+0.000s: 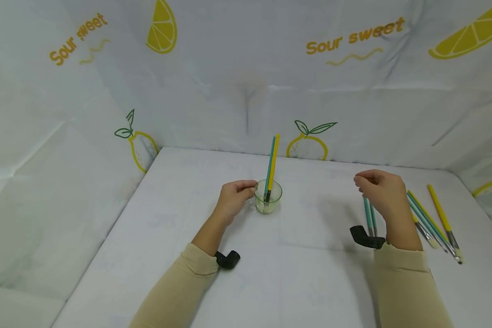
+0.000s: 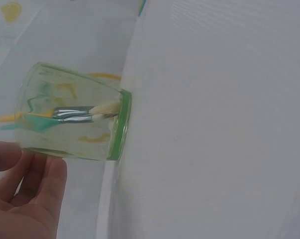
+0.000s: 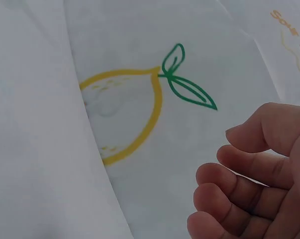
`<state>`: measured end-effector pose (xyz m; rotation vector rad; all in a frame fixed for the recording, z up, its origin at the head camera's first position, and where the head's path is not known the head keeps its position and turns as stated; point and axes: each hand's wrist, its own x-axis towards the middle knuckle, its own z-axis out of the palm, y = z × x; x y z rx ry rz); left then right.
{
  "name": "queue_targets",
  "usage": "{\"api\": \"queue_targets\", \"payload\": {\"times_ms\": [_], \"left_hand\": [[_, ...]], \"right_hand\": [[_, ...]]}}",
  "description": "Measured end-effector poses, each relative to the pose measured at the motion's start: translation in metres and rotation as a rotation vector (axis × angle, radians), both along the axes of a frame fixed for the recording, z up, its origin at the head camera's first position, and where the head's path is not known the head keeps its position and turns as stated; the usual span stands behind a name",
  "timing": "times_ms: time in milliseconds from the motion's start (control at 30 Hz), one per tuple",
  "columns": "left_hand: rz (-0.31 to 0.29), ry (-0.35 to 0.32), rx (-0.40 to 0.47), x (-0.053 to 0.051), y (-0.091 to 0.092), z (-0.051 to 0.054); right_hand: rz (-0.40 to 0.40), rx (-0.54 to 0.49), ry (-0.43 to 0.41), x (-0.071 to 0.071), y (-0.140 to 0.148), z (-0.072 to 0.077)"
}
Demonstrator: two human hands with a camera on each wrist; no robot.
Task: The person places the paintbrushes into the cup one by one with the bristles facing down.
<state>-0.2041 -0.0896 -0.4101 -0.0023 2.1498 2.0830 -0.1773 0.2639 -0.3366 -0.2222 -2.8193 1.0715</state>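
Near the middle of the table stands a clear greenish drinking glass (image 1: 264,208). My left hand (image 1: 231,202) pinches its rim from the left between thumb and fingers. Inside lean a teal paintbrush (image 1: 270,160) and a yellow paintbrush (image 1: 275,159), bristles down, as the left wrist view also shows through the glass (image 2: 70,144). Over on the right, my right hand (image 1: 386,195) hovers above the table with loosely curled fingers and nothing in them. Two teal paintbrushes (image 1: 368,216) lie beneath it, partly covered by the hand and wrist.
Several more teal and yellow paintbrushes (image 1: 430,223) lie in a loose group right of my right wrist. One yellow paintbrush (image 1: 438,207) lies at that group's outer side. A white cloth with lemon prints (image 1: 246,105) rises behind the white table (image 1: 303,282).
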Motion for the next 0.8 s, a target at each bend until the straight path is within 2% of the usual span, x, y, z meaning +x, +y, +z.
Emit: {"api": "queue_targets", "payload": {"times_ms": [167,267,433,567,800], "left_hand": [[0.005,-0.003,-0.013,0.001,0.0,0.0],[0.0,-0.007,-0.013,0.0,0.0,0.0],[0.006,-0.009,-0.001,0.0,-0.002,0.001],[0.005,-0.011,0.011,0.0,-0.002,0.001],[0.0,-0.011,0.01,0.0,0.001,-0.001]], "right_hand": [[-0.018,0.032,-0.025,0.002,0.024,-0.004],[-0.034,0.014,-0.05,0.003,0.036,-0.009],[-0.048,-0.017,-0.14,-0.002,0.049,-0.02],[-0.047,0.032,-0.222,-0.003,0.056,-0.028],[-0.046,0.075,-0.293,-0.004,0.065,-0.041]]}}
